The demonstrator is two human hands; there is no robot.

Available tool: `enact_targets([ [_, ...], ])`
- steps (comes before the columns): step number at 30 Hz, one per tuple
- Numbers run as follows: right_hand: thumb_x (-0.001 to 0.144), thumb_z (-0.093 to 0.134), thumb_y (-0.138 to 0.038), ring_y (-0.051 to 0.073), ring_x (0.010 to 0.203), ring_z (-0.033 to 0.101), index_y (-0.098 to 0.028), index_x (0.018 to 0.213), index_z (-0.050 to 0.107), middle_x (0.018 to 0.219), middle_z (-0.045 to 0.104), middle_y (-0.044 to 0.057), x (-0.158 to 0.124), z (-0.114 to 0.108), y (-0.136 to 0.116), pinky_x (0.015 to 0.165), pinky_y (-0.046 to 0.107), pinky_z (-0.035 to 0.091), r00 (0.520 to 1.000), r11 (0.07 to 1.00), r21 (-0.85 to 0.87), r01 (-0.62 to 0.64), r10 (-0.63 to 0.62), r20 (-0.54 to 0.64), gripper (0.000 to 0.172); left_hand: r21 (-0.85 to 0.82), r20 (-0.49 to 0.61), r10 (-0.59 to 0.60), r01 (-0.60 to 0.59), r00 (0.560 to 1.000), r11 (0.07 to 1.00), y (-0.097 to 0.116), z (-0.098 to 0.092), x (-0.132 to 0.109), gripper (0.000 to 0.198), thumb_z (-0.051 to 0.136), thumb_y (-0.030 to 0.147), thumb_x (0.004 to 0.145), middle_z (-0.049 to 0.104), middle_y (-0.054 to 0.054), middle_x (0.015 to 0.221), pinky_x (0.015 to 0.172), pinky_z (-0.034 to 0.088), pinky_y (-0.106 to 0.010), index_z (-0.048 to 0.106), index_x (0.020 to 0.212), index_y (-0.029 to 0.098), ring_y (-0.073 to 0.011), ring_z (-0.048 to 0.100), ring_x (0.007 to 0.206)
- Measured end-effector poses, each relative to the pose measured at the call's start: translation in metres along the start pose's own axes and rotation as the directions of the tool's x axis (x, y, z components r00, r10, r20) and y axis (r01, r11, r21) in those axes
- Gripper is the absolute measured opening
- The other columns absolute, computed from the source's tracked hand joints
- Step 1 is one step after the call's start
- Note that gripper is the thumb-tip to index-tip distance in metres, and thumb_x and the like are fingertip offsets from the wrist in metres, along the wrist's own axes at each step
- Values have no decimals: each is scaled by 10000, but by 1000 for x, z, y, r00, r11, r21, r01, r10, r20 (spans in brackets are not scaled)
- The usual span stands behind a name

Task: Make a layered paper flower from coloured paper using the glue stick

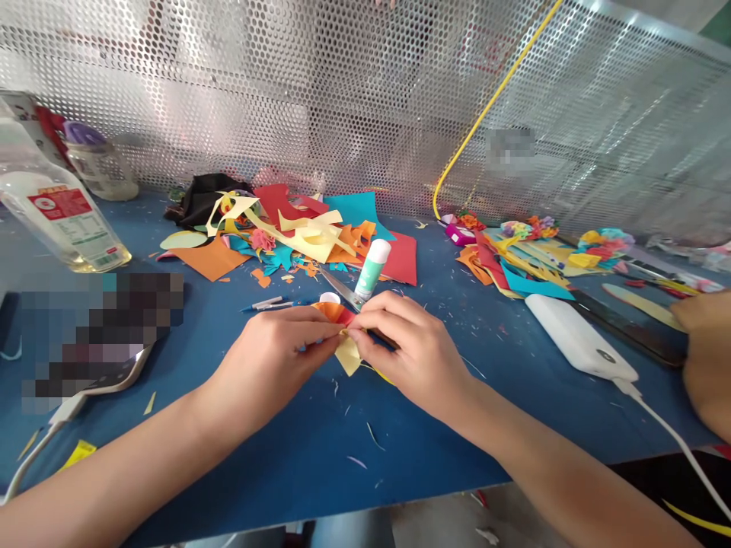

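Note:
Between my two hands is a small piece of pale yellow paper (349, 358), its lower part hanging below the fingertips. My left hand (285, 339) pinches it from the left. From the right, the thumb and fingers of my right hand (408, 339) close on the same piece. Just beyond the fingertips lies an orange paper shape (333, 310), partly hidden by my hands. Scissors (341, 288) lie behind it, their handles covered by my right hand. A white and green glue stick (373, 268) stands close behind my right hand, with a white cap (330, 299) beside the scissors.
Coloured paper scraps (308, 232) are heaped at the back; more paper and paper flowers (605, 247) lie right. A phone (108, 335) and clear bottle (80, 221) are left. A white power bank (579, 335) and another person's arm (708, 350) are right. Perforated metal (365, 99) borders the table.

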State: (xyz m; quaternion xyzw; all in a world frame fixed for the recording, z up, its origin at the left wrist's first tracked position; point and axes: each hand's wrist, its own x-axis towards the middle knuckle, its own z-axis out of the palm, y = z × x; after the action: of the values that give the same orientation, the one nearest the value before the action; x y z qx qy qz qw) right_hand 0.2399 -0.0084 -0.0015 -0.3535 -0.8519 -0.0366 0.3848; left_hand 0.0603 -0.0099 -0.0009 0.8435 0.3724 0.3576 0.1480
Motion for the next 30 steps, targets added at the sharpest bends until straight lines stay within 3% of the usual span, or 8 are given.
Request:
enact_targets([
  [8,822,518,-146,103,726,579,-183,762,586,767,620,-5,0,-1,-3,675,248,404,994,995,56,86,-89,58,98,-10,59,-134,134,989,991,6,-1,2,155,572,205,769,599,9,627,527,405,-199,631,631,166,-92,506,554],
  [14,781,539,-148,135,761,570,-186,804,597,795,610,14,1,-4,3,699,286,401,994,996,19,84,-85,63,73,17,65,-110,110,992,994,7,0,-1,173,510,203,810,586,9,674,488,356,-188,580,655,168,-90,496,585],
  [21,816,530,-158,110,687,569,-193,775,575,746,627,-16,2,-5,7,678,286,370,977,976,-62,209,-206,46,70,-111,-41,-51,46,998,993,6,0,0,112,553,166,795,674,-7,833,680,476,-216,655,818,206,-127,615,754],
  [24,821,533,-152,109,675,558,-195,780,572,735,621,-17,0,-4,6,676,292,356,982,982,-51,184,-182,42,71,-136,-62,-72,63,995,989,7,-1,0,99,584,153,771,683,1,771,647,476,-201,672,767,197,-119,620,702],
  [30,824,524,-127,103,614,540,-209,740,582,701,615,-27,-3,0,1,664,315,301,989,991,39,129,-132,68,131,-53,12,-135,136,991,989,5,0,-3,77,633,199,735,641,10,672,567,436,-205,642,663,172,-104,561,591],
])
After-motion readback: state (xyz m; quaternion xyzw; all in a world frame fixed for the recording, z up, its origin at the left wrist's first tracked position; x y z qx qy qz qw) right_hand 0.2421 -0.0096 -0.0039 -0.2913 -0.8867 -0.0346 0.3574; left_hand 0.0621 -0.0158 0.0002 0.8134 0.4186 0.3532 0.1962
